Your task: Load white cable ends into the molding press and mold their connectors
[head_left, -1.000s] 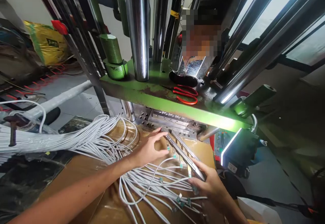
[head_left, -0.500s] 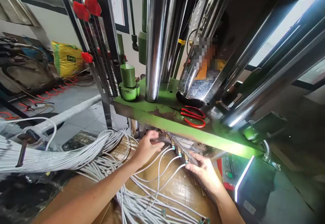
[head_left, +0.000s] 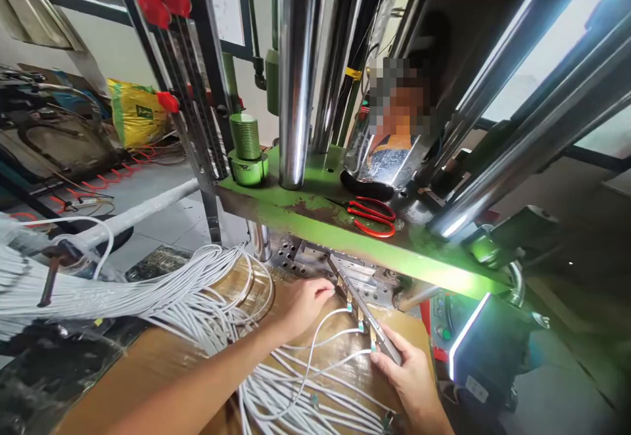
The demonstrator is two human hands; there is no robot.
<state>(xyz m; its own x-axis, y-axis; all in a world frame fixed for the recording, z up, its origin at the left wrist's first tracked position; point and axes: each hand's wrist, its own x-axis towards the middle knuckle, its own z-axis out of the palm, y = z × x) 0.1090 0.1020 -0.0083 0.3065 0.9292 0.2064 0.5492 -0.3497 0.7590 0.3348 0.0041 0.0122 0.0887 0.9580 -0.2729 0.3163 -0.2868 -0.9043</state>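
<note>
A long metal bar (head_left: 361, 313) slants out from under the green press plate (head_left: 315, 215), with white cables (head_left: 325, 343) hanging from teal-tipped connectors along it. My right hand (head_left: 407, 376) grips the bar's near end. My left hand (head_left: 302, 303) has its fingers curled at the bar's far part, beside the mould block (head_left: 320, 264); what it pinches is hidden.
A thick bundle of white cables (head_left: 123, 290) spreads from the left over a cardboard box (head_left: 148, 363). Red scissors (head_left: 372, 217) lie on the green plate between chrome columns (head_left: 296, 73). A black control unit with a lit strip (head_left: 488, 349) stands at right. A person's reflection shows in the polished metal.
The bar has come out from under the plate toward me, with my right hand sliding lower and nearer. My left hand has dropped slightly from the mould.
</note>
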